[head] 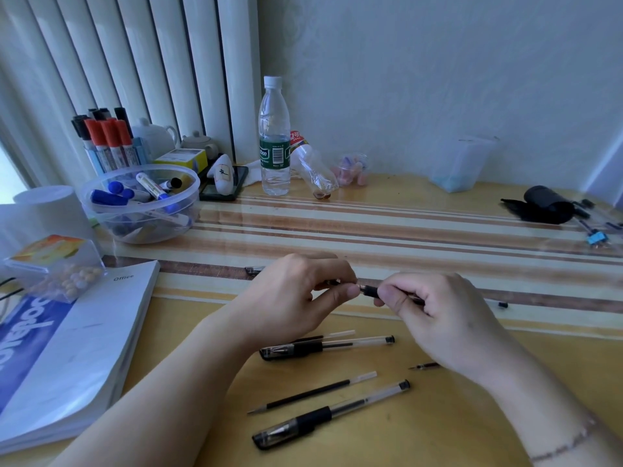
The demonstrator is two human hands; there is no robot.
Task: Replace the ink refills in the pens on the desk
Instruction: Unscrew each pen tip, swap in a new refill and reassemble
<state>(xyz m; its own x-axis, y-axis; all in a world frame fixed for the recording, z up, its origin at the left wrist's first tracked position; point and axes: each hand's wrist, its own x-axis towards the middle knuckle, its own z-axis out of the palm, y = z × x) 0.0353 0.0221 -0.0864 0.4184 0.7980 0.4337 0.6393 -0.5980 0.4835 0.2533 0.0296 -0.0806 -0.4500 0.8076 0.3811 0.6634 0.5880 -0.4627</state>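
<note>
Your left hand [300,294] and right hand [435,315] meet above the yellow wooden counter [438,433], both pinching a black-gripped clear pen [369,292] held level between them. Nearer you lie two capped clear gel pens [325,347] [330,414], with a loose black ink refill [312,392] between them.

Your right hand [438,318] hides most of the held pen [369,291]. The book [84,348] runs off the left edge. The small parts [596,227] at far right are too blurred to identify.
</note>
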